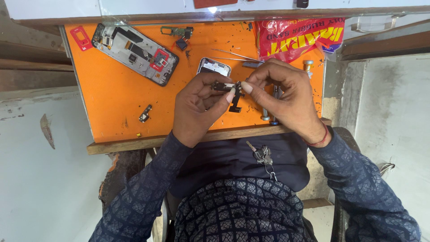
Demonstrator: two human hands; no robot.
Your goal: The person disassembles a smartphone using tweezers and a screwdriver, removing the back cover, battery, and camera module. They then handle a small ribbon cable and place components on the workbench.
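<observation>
Fingers of the left hand (197, 107) and right hand (286, 96) pinch shut on the small black flat phone part (230, 92) between them, so gentle, steady holding seems best.

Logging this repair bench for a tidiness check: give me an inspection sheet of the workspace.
Surface: orange mat on a wooden bench, speckled with small debris.
Job's things: small dark phone part pinched between both hands above the mat.
Clutter: opened phone, small circuit board, tweezers, red bag, stray component.
Hands: left hand and right hand both grip the part.
Cables: nothing seen.
Surroundings: keys on the lap; grey floor.
</observation>
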